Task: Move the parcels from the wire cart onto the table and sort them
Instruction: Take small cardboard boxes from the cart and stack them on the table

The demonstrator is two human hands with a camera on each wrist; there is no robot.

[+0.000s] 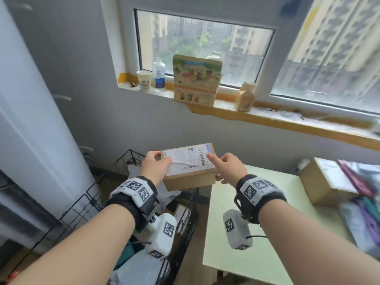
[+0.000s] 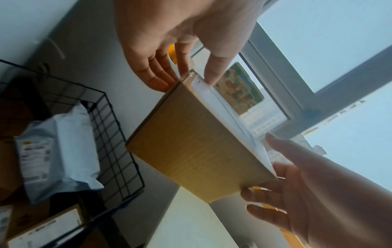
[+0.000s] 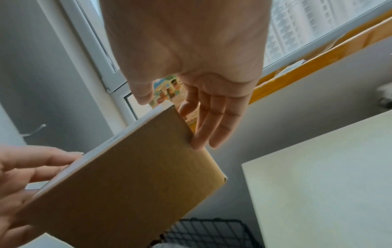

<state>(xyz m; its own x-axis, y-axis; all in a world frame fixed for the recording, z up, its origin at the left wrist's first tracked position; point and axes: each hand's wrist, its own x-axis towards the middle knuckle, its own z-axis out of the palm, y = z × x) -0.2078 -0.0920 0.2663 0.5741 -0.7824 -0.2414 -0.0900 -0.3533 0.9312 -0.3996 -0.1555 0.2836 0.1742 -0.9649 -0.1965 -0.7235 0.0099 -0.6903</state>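
Observation:
A flat brown cardboard box (image 1: 190, 177) with a white shipping label on top hangs in the air over the right rim of the black wire cart (image 1: 78, 204), by the pale green table (image 1: 226, 270). My left hand (image 1: 153, 167) grips its left end, thumb on the label and fingers behind the end. My right hand (image 1: 228, 167) holds the right end, thumb on top and fingers along the side. The left wrist view shows the box (image 2: 197, 147) between both hands; the right wrist view shows its plain underside (image 3: 118, 184). In the cart lie a grey mailer bag (image 2: 70, 142) and a labelled box (image 2: 46, 226).
A larger cardboard box (image 1: 322, 182) and coloured plastic-wrapped parcels (image 1: 366, 219) sit on the table's right part. The window sill (image 1: 287, 120) above carries a paper cup (image 1: 144, 80), a water bottle (image 1: 159, 75), a printed box (image 1: 196, 79) and a small carton. A white cabinet (image 1: 30, 120) stands left of the cart.

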